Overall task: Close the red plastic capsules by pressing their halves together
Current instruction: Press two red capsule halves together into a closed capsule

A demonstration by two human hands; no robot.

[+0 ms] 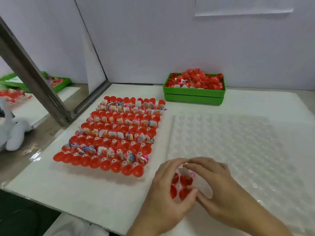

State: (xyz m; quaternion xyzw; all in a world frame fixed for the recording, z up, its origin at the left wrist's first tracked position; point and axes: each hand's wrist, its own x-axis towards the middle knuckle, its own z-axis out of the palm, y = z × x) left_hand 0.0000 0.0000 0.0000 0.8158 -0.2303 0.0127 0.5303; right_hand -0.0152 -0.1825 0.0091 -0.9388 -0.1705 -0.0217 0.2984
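On the white counter [105,189], the left hand [167,189] and the right hand [213,186] both curl around a small cluster of red capsules [185,187], which sits just beside the near right corner of the big sheet of open capsules [115,132]; fingers hide much of the cluster. That sheet holds rows of glossy red round halves, many with small colourful toys and paper slips inside. Behind the sheet, to its right, stands a green box [193,95] heaped with loose red shells, and right of the sheet lies a clear bumpy plastic tray [238,142].

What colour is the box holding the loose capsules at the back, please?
Green box, seen in the head view.
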